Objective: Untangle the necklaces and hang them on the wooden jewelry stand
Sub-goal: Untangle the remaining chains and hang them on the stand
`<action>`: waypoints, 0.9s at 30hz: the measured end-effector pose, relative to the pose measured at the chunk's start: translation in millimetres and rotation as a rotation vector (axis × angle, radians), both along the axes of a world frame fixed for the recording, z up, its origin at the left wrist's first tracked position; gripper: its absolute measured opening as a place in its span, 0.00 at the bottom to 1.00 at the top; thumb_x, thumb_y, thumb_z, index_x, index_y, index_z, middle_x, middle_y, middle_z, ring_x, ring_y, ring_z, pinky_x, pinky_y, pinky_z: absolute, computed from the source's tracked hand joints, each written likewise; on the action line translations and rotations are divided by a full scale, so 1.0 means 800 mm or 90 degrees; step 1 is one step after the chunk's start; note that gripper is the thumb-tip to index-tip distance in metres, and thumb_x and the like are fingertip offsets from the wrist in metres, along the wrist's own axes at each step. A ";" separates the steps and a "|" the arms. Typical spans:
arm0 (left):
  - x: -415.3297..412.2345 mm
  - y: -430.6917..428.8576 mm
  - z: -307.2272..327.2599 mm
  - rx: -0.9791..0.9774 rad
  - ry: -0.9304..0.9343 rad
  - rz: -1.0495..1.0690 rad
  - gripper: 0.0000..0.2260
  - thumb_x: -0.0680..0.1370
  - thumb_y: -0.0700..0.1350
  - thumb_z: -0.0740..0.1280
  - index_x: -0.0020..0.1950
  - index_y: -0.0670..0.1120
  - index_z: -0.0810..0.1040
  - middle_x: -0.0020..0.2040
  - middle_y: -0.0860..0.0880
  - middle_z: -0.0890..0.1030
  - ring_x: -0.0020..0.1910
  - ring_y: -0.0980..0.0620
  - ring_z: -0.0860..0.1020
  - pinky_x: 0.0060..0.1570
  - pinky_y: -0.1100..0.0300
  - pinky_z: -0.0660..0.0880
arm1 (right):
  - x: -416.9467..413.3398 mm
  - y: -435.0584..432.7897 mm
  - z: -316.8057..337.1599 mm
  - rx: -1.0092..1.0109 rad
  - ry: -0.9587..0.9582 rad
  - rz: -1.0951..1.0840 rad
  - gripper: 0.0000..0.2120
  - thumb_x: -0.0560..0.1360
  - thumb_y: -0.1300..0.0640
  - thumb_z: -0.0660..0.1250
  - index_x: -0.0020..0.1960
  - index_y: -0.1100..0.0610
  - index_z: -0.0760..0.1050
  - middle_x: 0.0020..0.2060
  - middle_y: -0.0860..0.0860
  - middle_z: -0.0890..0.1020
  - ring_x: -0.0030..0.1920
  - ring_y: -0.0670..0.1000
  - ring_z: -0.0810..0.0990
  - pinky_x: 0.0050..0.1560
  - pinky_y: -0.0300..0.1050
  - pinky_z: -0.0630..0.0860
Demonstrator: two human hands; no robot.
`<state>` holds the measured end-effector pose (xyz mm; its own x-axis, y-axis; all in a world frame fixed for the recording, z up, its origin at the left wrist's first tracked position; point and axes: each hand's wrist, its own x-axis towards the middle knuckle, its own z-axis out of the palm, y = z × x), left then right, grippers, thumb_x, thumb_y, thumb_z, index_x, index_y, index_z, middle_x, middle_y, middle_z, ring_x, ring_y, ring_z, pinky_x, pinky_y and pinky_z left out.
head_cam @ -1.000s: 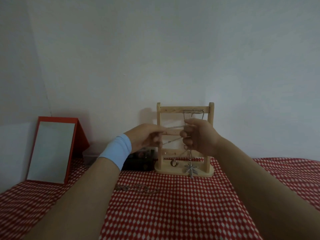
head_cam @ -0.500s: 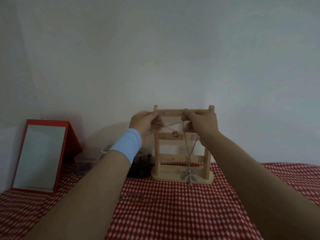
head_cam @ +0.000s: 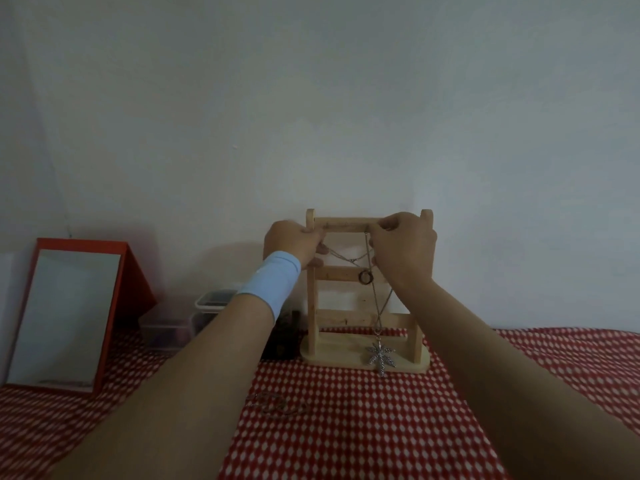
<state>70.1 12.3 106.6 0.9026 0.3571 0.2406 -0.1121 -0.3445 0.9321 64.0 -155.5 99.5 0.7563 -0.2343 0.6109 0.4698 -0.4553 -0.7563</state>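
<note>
A wooden jewelry stand (head_cam: 341,225) with three crossbars stands on the red checked cloth by the wall. My left hand (head_cam: 292,241) pinches one end of a thin chain with a ring pendant (head_cam: 365,276) at the top bar's left end. My right hand (head_cam: 403,249) pinches the other end at the bar's right side, and the chain sags between them. A second necklace with a silver leaf pendant (head_cam: 380,356) hangs from the top bar down to the base. Another chain (head_cam: 277,404) lies loose on the cloth in front.
A mirror in a red frame (head_cam: 65,317) leans at the left. Clear plastic boxes (head_cam: 180,322) and a small dark object (head_cam: 282,336) sit left of the stand. The cloth-covered table (head_cam: 346,427) stretches toward me.
Both hands rose from the middle of the stand to the top bar, carrying the ring chain's ends with them. The ring pendant now hangs by the middle bar.
</note>
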 end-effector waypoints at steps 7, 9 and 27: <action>-0.006 -0.007 -0.028 0.050 -0.036 -0.083 0.07 0.77 0.44 0.67 0.41 0.47 0.83 0.42 0.48 0.87 0.41 0.47 0.85 0.50 0.54 0.82 | -0.001 0.017 -0.049 0.067 0.070 0.070 0.10 0.77 0.55 0.71 0.56 0.56 0.82 0.39 0.48 0.86 0.39 0.44 0.85 0.44 0.43 0.82; -0.008 -0.009 -0.035 0.094 -0.031 -0.087 0.06 0.77 0.45 0.67 0.42 0.48 0.83 0.42 0.50 0.86 0.42 0.49 0.85 0.50 0.53 0.82 | 0.001 0.022 -0.063 0.102 0.104 0.106 0.10 0.76 0.56 0.74 0.56 0.57 0.84 0.39 0.50 0.87 0.40 0.47 0.86 0.46 0.45 0.84; -0.023 -0.009 -0.111 0.242 0.068 -0.136 0.07 0.78 0.45 0.68 0.50 0.46 0.85 0.49 0.48 0.85 0.50 0.50 0.82 0.57 0.53 0.78 | 0.004 0.032 -0.135 0.121 0.302 0.178 0.05 0.77 0.60 0.73 0.51 0.58 0.86 0.43 0.53 0.87 0.41 0.53 0.87 0.44 0.52 0.86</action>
